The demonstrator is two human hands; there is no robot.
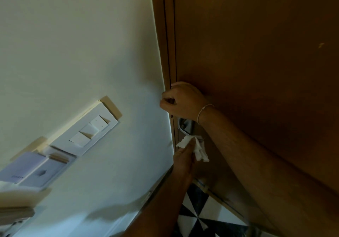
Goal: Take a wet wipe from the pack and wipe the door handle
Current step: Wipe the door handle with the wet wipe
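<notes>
The brown door (256, 53) fills the right side. Its shiny metal handle (184, 126) shows near the door's left edge, partly hidden under my right wrist. My left hand (184, 157) comes up from below and pinches a crumpled white wet wipe (199, 148), which it presses against the lower end of the handle. My right hand (180, 99), with a thin band on the wrist, is curled into a fist at the door's edge just above the handle. Whether it grips anything is hidden. The wipe pack is not in view.
A pale wall (82, 44) stands to the left with a white switch plate (88, 132) and a card holder (34, 170) below it. Blurred pale objects (16, 203) sit at the bottom left. Black-and-white patterned floor tiles (198, 214) lie under the door.
</notes>
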